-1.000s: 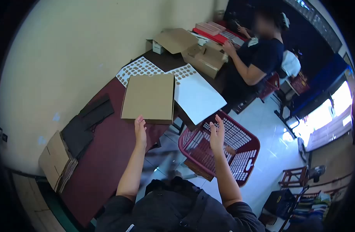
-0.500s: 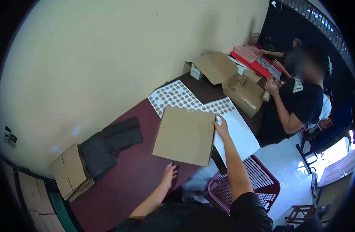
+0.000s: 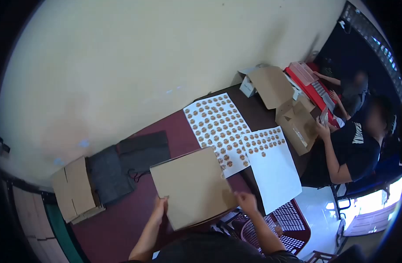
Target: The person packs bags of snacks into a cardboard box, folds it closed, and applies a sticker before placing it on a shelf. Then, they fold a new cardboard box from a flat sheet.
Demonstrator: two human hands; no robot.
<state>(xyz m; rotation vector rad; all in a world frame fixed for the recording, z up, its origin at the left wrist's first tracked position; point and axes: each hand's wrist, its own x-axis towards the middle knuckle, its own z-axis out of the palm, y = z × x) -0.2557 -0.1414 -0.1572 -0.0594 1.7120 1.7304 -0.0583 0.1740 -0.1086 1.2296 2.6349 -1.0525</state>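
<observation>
A flat, closed brown cardboard box [image 3: 194, 186] is in front of me, just over the near edge of the maroon table. My left hand [image 3: 159, 210] grips its left side, thumb along the top edge and the other fingers mostly hidden. At the right side of the box, my right hand [image 3: 247, 204] is closed with its fingers curled at the edge; the fingertips are partly hidden. Beyond the box lies a white sheet with rows of round brown stickers [image 3: 218, 127]. A second, partly bare sticker sheet [image 3: 275, 175] overlaps it on the right.
Dark fabric bags [image 3: 111, 173] and a stack of folded cardboard [image 3: 74, 190] lie on the maroon table [image 3: 122, 223] at left. An open carton [image 3: 297, 131] stands at right, near a co-worker in black [image 3: 341, 153]. A maroon plastic chair [image 3: 293, 223] stands below.
The box has come closer to me and lower. My left hand, free before, now holds its left side. My right hand has moved down with the box; the camera view has turned somewhat.
</observation>
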